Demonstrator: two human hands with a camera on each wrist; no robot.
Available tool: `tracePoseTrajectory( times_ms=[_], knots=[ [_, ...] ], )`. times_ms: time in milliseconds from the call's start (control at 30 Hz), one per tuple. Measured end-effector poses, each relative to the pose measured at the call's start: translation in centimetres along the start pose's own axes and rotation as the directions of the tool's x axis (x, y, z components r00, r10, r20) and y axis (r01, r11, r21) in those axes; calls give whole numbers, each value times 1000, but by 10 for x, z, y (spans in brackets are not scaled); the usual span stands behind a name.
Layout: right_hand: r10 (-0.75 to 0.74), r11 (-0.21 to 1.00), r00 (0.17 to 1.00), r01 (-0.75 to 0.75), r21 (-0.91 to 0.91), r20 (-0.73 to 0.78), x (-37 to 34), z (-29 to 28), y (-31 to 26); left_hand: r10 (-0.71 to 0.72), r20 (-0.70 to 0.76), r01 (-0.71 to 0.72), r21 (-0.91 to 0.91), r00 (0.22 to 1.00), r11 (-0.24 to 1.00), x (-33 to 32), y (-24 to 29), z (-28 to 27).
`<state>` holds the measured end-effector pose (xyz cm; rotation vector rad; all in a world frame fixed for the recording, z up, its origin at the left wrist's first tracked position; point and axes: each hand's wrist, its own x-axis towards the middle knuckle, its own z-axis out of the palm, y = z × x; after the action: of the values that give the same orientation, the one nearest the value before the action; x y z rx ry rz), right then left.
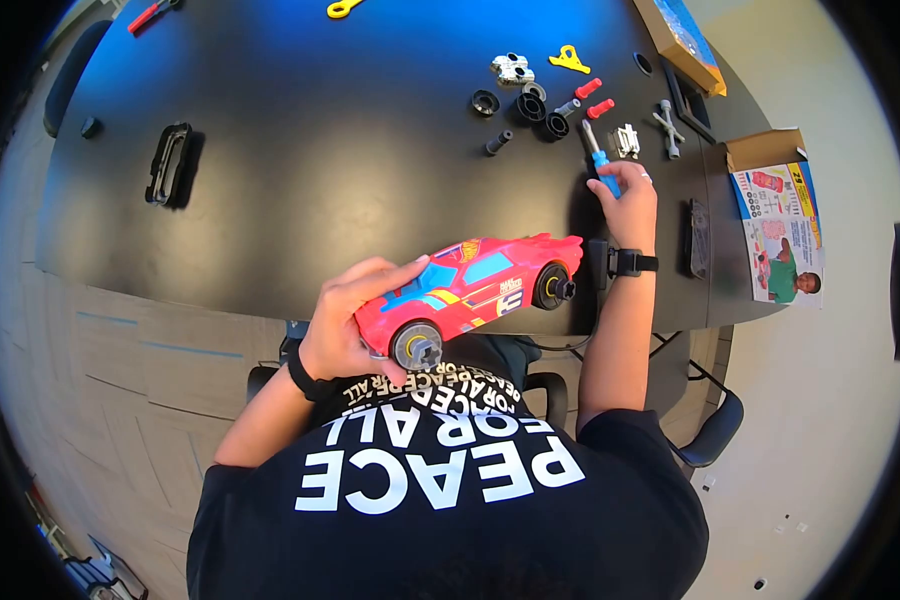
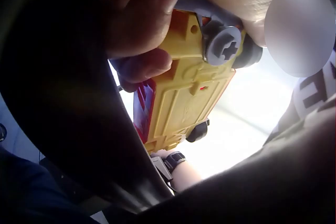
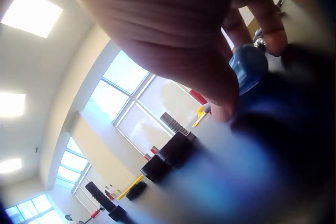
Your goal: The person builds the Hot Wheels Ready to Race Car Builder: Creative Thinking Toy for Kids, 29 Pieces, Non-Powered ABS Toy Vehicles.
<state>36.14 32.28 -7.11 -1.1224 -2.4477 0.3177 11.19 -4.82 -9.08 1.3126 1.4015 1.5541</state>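
My left hand (image 1: 342, 318) grips the nose of a red toy car (image 1: 485, 290), thumb over the hood. The car is held up in front of my chest, its side with black wheels facing up toward the head view. From the left wrist, its yellow underside (image 2: 184, 98) shows, along with a grey cross-slotted wheel hub (image 2: 223, 46). Over at the right of the table, my right hand (image 1: 630, 207) has thumb and fingers around the blue handle of a screwdriver (image 1: 598, 158). That handle (image 3: 249, 69) sits low at the tabletop in the right wrist view.
Black wheels (image 1: 530, 107), grey bolts (image 1: 499, 142), red pegs (image 1: 600, 108) and a silver engine piece (image 1: 512, 69) lie beyond the screwdriver. A grey cross wrench (image 1: 669, 128) and an open box (image 1: 778, 215) are to the right. A black-framed part (image 1: 169, 165) lies far left.
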Motion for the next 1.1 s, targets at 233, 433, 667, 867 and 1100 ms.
tracePoseTrajectory(
  times_ms=[233, 433, 667, 867, 1100],
  knots=[
    [294, 816, 955, -267, 512, 29, -66, -51, -7, 100, 15, -100, 14, 995, 995, 0, -10, -2],
    [-254, 810, 967, 231, 539, -33, -99, -139, -131, 138, -17, -136, 88, 990, 987, -1, -10, 1],
    [-733, 595, 675, 582, 554, 78, -94, -141, -206, 171, -40, -166, 109, 985, 980, -2, -9, 5],
    [-894, 446, 439, 842, 303, 95, -94, -150, -246, 107, -34, -103, 95, 994, 990, -4, -8, 4],
    [-844, 524, 484, 837, 158, 232, -92, -151, -282, 176, -27, -175, 51, 984, 983, -2, -13, 3]
  ],
)
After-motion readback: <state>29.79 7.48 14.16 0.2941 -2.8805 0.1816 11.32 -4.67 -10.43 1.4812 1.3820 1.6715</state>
